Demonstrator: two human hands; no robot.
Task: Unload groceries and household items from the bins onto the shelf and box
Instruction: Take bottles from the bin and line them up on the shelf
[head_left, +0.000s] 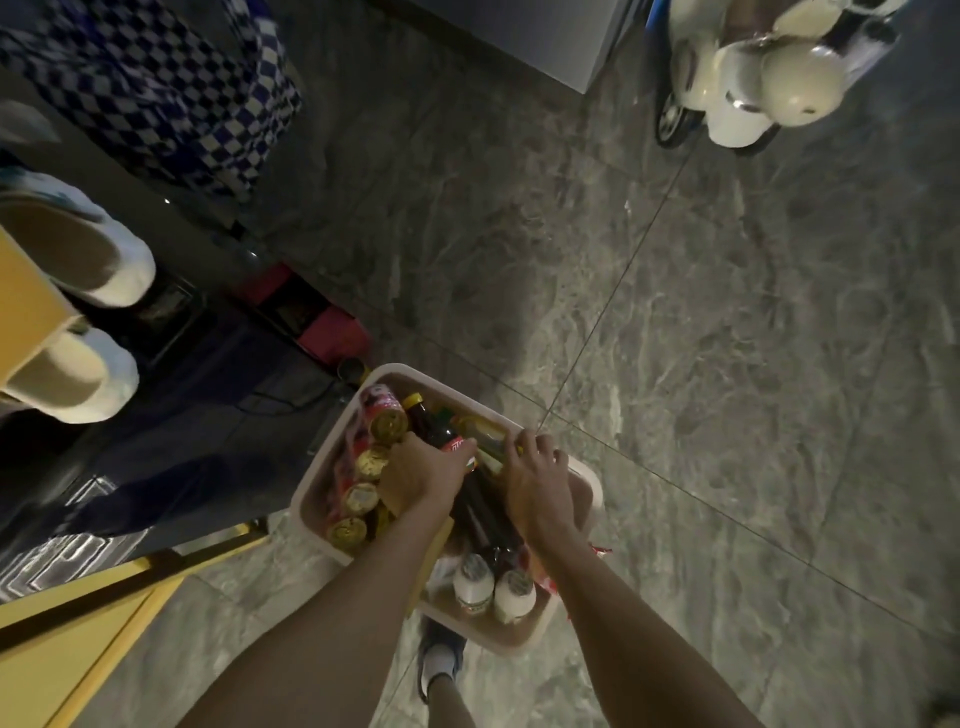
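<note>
- The bin (519, 643), a pale beige tub, stands on the grey marble floor (727, 364) and is packed with groceries.
- Inside the bin, a dark bottle (434, 423) with a yellow cap and red label lies slanted across the middle.
- The left hand (415, 475) reaches into the bin and curls round the dark bottle at its label.
- The right hand (537, 486) is at the bin's right side, fingers bent down over a pale yellow bottle (483, 428). Whether it grips anything cannot be told.
- Along the bin's left wall lies a row of red cans (387, 426) with gold tops.
- At the bin's near end stand two white bottles (472, 583), side by side.
- Just below the bin, a shoe (441, 654) shows on the floor.
- Left of the bin are yellow shelf boards (62, 649), and further up a pair of white slippers (78, 254).
- Well beyond the bin, at the upper right, stands a cream toy scooter (748, 78).
</note>
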